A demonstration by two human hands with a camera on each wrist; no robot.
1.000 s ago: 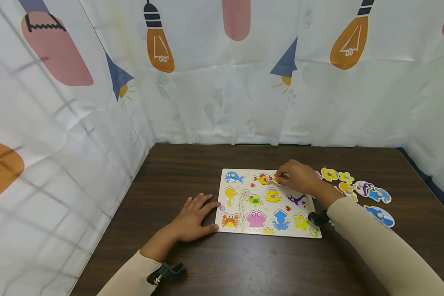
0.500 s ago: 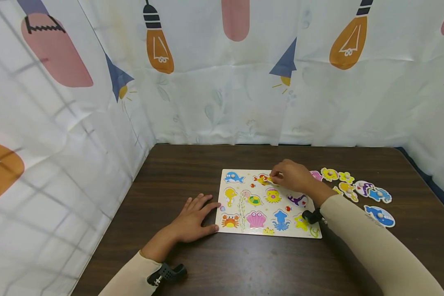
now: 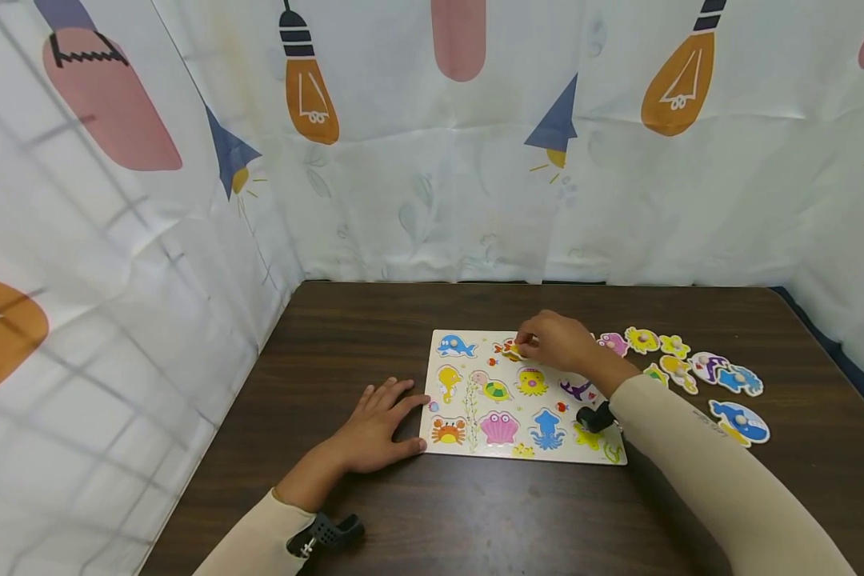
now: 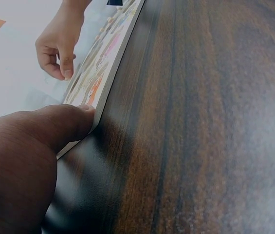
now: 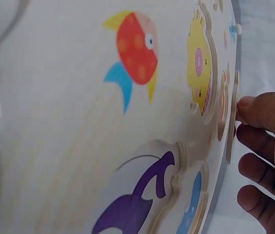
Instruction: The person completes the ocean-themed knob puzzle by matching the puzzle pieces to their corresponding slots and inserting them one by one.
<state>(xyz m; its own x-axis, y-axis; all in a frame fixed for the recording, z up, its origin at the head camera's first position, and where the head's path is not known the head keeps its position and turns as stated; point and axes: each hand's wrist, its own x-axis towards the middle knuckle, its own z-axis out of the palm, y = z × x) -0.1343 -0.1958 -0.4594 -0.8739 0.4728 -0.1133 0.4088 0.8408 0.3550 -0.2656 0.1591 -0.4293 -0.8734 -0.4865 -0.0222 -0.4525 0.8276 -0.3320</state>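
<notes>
My right hand (image 3: 556,342) is over the top of the sea-animal puzzle board (image 3: 569,460). Its thumb and forefinger pinch a thin wooden puzzle piece (image 5: 232,119), seen edge-on in the right wrist view. In the head view the fingers partly hide this piece above the printed red and yellow fish (image 3: 506,350). My left hand (image 3: 374,424) lies on the table at the board's left side, fingers spread. In the left wrist view its thumb (image 4: 74,122) touches the board's corner, near the orange crab picture.
Loose knobbed pieces lie right of the board: a pink one (image 3: 613,344), yellow ones (image 3: 642,340), a purple one (image 3: 706,366) and blue ones (image 3: 738,420), some overlapping. The dark wooden table (image 3: 374,320) meets a white patterned curtain (image 3: 432,200) behind and at the left.
My right hand has moved left along the board's top with the piece, onto the printed fish. The pink loose piece shows more now. My left hand has stayed still.
</notes>
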